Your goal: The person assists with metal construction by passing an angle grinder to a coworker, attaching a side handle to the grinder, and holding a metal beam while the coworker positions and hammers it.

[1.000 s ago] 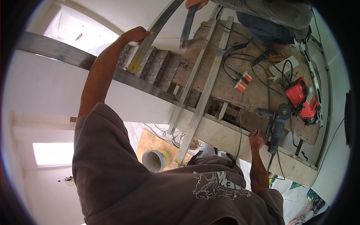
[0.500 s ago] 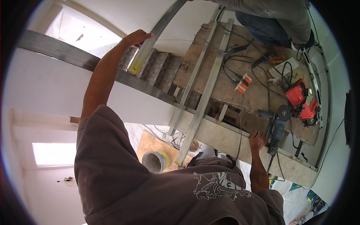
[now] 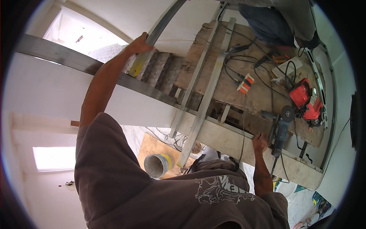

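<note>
My left hand [image 3: 140, 44] is closed around the edge of a grey metal beam [image 3: 164, 21], which stands tilted with its yellow-marked lower end at a horizontal metal rail [image 3: 152, 89]. The beam's upper end runs out of view. My right hand [image 3: 260, 142] rests on the ledge [image 3: 228, 136] with its fingers bent over the inner edge. Just right of that hand lies an angle grinder [image 3: 281, 131], its disc toward the boards. Two long metal profiles [image 3: 209, 91] lie across the ledge, left of my right hand.
Another person [image 3: 267, 23] crouches at the upper right on wooden boards [image 3: 244, 99]. There lie cables, an orange-and-white socket block [image 3: 245, 83] and a red machine [image 3: 306, 100]. Stairs [image 3: 158, 68] descend behind the rail. Below stands a bucket [image 3: 155, 165]. A gap opens between boards and ledge.
My left hand has shifted slightly down on the beam, its fingers now around the edge. The beam leans slightly further left. My right hand stays on the ledge.
</note>
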A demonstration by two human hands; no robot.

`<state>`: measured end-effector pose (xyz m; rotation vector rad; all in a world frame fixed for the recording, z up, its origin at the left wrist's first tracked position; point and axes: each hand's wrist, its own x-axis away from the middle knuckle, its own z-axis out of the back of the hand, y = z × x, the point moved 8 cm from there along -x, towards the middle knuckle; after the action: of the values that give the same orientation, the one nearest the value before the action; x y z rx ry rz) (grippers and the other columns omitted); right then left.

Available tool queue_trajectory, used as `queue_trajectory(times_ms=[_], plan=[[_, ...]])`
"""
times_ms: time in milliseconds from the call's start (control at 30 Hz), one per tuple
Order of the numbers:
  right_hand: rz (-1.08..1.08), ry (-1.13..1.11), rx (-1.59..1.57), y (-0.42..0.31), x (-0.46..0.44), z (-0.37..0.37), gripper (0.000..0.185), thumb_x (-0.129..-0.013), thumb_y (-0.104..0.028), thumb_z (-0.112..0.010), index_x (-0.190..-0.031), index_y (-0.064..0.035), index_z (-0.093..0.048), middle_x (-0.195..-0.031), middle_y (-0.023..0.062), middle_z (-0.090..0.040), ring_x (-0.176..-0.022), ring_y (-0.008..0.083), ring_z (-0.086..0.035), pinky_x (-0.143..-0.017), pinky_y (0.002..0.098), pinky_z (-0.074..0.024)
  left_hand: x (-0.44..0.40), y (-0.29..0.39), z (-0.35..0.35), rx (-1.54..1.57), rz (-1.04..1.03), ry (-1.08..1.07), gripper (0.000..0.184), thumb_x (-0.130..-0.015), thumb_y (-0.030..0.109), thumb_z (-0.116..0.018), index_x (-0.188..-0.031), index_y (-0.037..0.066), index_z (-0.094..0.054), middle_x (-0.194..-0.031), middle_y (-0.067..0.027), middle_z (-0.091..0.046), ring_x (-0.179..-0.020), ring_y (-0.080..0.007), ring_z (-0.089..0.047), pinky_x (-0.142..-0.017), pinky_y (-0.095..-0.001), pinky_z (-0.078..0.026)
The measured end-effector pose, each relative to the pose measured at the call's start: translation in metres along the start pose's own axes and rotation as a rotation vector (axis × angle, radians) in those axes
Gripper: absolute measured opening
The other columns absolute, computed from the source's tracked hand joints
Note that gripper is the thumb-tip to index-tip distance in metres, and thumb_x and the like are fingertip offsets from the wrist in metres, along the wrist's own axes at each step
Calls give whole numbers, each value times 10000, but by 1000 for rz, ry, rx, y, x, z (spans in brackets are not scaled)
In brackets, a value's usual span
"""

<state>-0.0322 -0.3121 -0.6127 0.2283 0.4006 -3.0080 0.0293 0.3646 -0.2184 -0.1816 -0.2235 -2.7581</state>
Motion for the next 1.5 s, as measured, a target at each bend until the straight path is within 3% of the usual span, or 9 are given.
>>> queue_trajectory(times_ms=[100,233,333,533,833,1200,1333,1467,1500], plan=[[11,-18,-17,-1,-1,0,217,-872,-246,-546,-881,-43,-623,-919,182,-614,-860,386,-611,-757,501,-495,-5,-19,-10,159,-4,-93,816,-740,430,-784,-1286,-63,-431,-1075,-226,-617,-999,-304,-617,-846,-402,-491],[15,10,-4,-1,-2,1,187,-854,-223,-559,-860,-43,-609,-888,174,-600,-830,378,-607,-719,499,-496,-7,-15,-12,266,-8,-142,738,-848,283,-746,-1372,-50,-347,-1096,-201,-614,-798,-222,-667,-722,-364,-552],[66,74,-26,-3,-1,3,148,-824,-190,-582,-823,-42,-585,-848,163,-583,-784,368,-602,-667,500,-499,-6,-12,-11,257,-51,-123,740,-846,271,-745,-1370,-62,-342,-1092,-210,-615,-791,-226,-669,-719,-362,-557],[70,110,-27,-7,-2,9,149,-827,-193,-577,-818,-45,-582,-833,160,-584,-778,368,-603,-670,501,-498,-3,-7,-4,59,1,-72,823,-729,449,-775,-1278,-70,-451,-1117,-252,-602,-1068,-307,-593,-898,-384,-466],[42,95,-34,-2,1,3,163,-837,-214,-565,-827,-54,-588,-839,166,-596,-792,373,-604,-693,506,-493,-3,-9,-7,163,-40,-53,870,-721,453,-787,-1310,-79,-432,-1145,-248,-598,-1073,-333,-588,-923,-388,-462],[4,48,-46,-1,1,2,160,-841,-213,-567,-848,-59,-609,-846,158,-603,-784,373,-610,-713,496,-499,-3,-5,-2,-48,-10,8,880,-643,448,-835,-1252,-79,-482,-1150,-275,-615,-1083,-361,-611,-916,-403,-481],[-34,-27,-11,6,2,-15,262,-872,-278,-544,-959,-62,-664,-935,181,-650,-848,381,-632,-789,502,-498,0,-6,-3,-141,26,43,871,-624,432,-847,-1232,-80,-492,-1149,-272,-620,-1085,-370,-611,-919,-404,-485],[-115,-20,-28,17,9,-23,320,-882,-323,-540,-1018,-70,-682,-1015,196,-662,-929,379,-630,-841,492,-488,-13,-26,-8,-108,-72,115,738,-656,339,-839,-1191,-52,-515,-1096,-247,-642,-1025,-345,-642,-850,-422,-520],[-28,90,-52,9,5,-6,237,-858,-269,-575,-931,-62,-664,-934,185,-642,-858,376,-622,-795,495,-490,-3,-18,-3,-10,-111,168,700,-671,333,-828,-1165,-50,-513,-1063,-246,-654,-994,-370,-654,-837,-441,-523]])
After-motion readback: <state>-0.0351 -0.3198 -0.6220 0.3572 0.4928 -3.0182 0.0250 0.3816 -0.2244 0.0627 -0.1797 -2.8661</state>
